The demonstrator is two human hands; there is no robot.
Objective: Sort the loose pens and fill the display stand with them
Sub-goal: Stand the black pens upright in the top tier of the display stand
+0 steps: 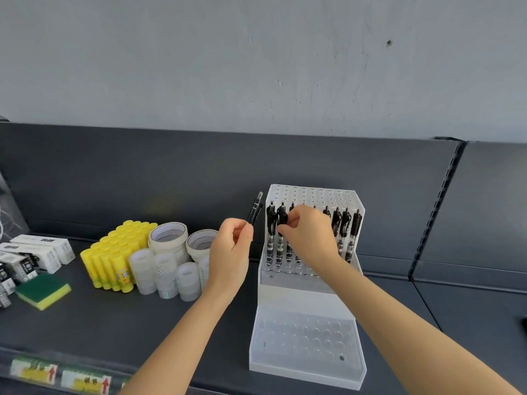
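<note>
A white tiered display stand (306, 292) with rows of holes sits on the dark shelf. Several black pens (346, 232) stand upright in its upper tier; the lower front tier (308, 342) holds none. My left hand (231, 252) pinches a single black pen (254, 210), tip pointing up, just left of the stand. My right hand (309, 232) reaches over the upper tier and pinches the top of a standing pen (283, 220) near the left end of the row, hiding the pens behind it.
Yellow glue sticks (114, 258), rolls of tape (168, 238) and clear tape stacks (168, 275) crowd the shelf left of the stand. A green-yellow sponge (42, 290) and small boxes (34, 255) lie at far left. The shelf's back panel (199, 172) rises behind.
</note>
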